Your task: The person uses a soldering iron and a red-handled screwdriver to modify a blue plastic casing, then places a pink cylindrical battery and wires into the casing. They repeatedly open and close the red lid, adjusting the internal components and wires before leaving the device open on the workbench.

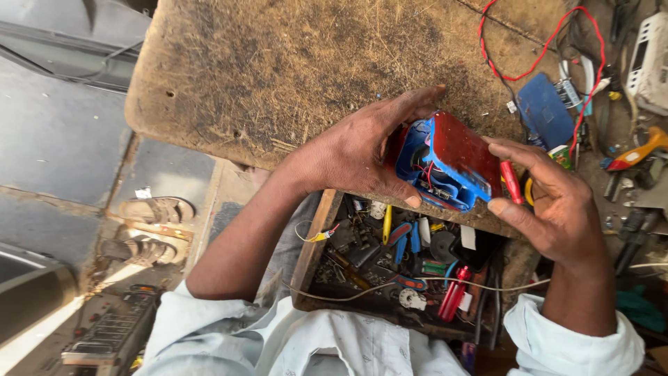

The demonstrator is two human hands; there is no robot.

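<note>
Two hands meet on one object. Left hand (355,157) cups the open end of a small box-shaped device with a blue plastic frame and dark red flat cover (449,163); fingers (410,104) arch over its top, thumb pressed under the lower blue edge, so this hand is closed around it. Right hand (557,202) braces the far side, fingers curled, and pinches a slim red-handled tool (511,181) against the red cover; tool tip hidden, cannot tell its kind.

Device sits between both palms, raised just above the near edge of the worn brown wooden counter (278,69). Thin wires and small parts show inside the open blue shell.

Handling, as judged: light, rigid plastic, smooth enough to slip; exposed wiring looks fragile. Best held by the solid blue frame edges and the flat red face, away from the open cavity.

Below the fingers: open wooden drawer (316,237) crowded with small tools, a yellow-handled screwdriver (387,224), red-handled pieces, loose components.

Beyond the right fingers: flat blue rectangular plate (544,111), looping red wire (591,63), orange-handled tool (643,150), a white plastic casing (650,63) at the counter's far corner.

Well apart from the left fingers, on the floor: pair of tan sandals (149,230).
</note>
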